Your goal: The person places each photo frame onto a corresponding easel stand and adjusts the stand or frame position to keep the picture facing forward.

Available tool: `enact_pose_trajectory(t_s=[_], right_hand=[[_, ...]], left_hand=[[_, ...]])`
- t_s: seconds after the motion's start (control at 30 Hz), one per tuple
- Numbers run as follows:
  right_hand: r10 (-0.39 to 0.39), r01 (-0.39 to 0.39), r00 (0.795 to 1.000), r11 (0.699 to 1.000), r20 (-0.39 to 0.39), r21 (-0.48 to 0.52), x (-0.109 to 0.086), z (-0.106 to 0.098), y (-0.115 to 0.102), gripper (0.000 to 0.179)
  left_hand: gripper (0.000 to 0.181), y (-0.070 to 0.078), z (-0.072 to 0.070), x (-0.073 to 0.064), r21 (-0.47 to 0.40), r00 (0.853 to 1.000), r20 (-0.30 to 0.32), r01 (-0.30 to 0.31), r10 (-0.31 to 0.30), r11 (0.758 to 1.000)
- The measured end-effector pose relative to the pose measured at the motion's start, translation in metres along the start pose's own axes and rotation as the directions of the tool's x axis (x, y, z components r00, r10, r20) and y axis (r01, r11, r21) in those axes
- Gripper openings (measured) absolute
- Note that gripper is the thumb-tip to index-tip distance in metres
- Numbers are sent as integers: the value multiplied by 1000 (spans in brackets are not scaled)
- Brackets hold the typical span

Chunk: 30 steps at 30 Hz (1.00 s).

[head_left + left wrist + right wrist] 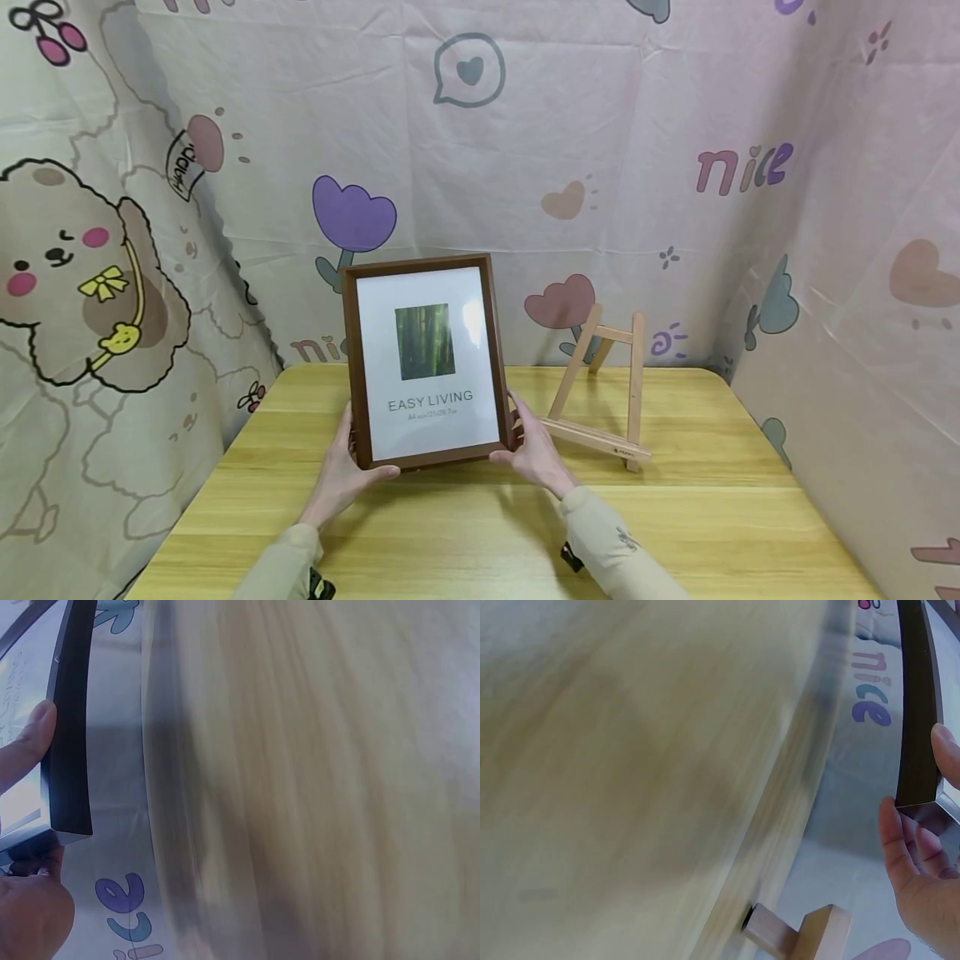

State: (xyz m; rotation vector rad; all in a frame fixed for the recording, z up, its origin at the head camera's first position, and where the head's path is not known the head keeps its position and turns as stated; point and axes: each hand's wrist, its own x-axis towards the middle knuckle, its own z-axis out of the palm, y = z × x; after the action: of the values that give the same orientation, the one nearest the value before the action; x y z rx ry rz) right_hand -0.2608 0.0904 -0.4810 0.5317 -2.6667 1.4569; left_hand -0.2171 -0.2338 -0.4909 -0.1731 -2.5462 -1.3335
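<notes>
A brown picture frame (426,354) is held upright and slightly tilted above the table, its front toward me. It shows a white sheet with a green forest picture and the words "EASY LIVING". My left hand (341,477) grips its lower left corner, thumb on the front and fingers at the side and behind. At the lower right corner my right hand (537,451) holds it the same way. In both wrist views a gap shows between the frame's bottom edge (71,750) and the wooden tabletop. Fingers behind the frame are partly hidden.
A small wooden easel (636,383) stands on the table just right of the frame; part of it shows low in the right wrist view. The light wood table (450,542) is bordered by printed cloth (480,167) at the back and both sides.
</notes>
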Motion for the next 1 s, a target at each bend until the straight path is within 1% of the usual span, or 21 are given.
enact_pose_trajectory(t_s=[0.13,0.27,0.47,0.63,0.73,0.9,1.0], right_hand=[[8,-9,1000,1000,-18,-9,-2,-3,1,114],[11,-12,999,1000,-39,-19,-5,-7,3,114],[-23,23,997,1000,-68,-8,-9,-16,4,111],[-11,11,996,1000,-87,-2,-11,-22,6,111],[-9,7,995,1000,-102,-23,-13,-26,7,111],[-16,10,992,999,-124,-46,-14,-32,10,110],[-24,18,990,999,-136,-45,-15,-35,12,110]], left_hand=[[138,3,4,3,-7,1000,-3,-10,10,1000],[137,4,9,6,-8,999,-7,-37,37,999],[137,8,16,10,-13,998,5,-58,58,998],[136,11,21,15,-11,996,-2,-88,88,996],[137,13,24,19,-14,995,2,-98,98,995],[138,16,28,24,-35,994,17,-110,111,993],[139,18,30,28,-52,991,21,-129,130,990]])
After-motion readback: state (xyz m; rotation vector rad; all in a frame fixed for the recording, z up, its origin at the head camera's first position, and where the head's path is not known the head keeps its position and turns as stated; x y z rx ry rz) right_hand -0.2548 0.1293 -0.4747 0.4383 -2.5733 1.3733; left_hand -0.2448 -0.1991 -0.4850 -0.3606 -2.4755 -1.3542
